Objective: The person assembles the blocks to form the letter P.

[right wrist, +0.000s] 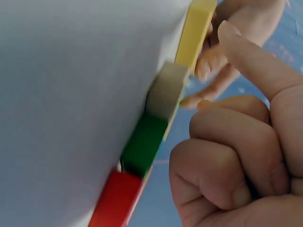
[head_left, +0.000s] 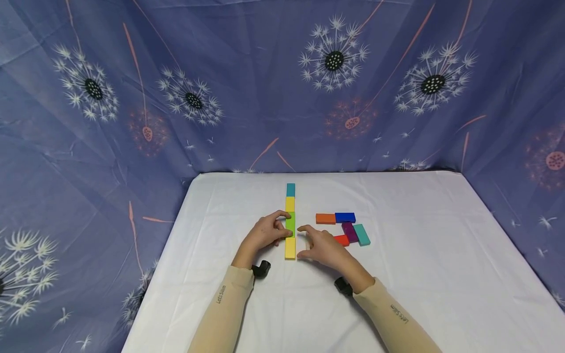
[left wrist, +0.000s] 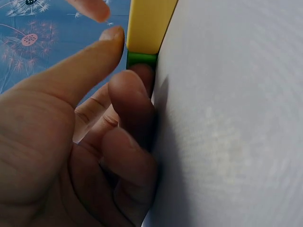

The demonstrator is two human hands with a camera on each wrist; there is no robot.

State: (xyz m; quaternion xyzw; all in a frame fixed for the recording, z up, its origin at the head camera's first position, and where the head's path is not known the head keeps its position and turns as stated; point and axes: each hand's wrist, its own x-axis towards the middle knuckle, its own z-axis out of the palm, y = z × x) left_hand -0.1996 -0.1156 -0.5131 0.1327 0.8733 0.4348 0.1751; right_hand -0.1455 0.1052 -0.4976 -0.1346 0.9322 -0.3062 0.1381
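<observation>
Four blocks form a column: teal, yellow, light green and, nearest the body, another yellow. My left hand pinches the light green block, index finger at its far end and thumb at its near end. Beyond the yellow block, the left wrist view shows only a bit of green. Just right of the column is my right hand, thumb and index finger spread apart, other fingers curled. A beige block stands near it, partly hidden in the head view.
Right of the column lie orange, blue, purple, turquoise and red blocks. The right wrist view also shows a dark green block. A patterned cloth hangs behind the white table.
</observation>
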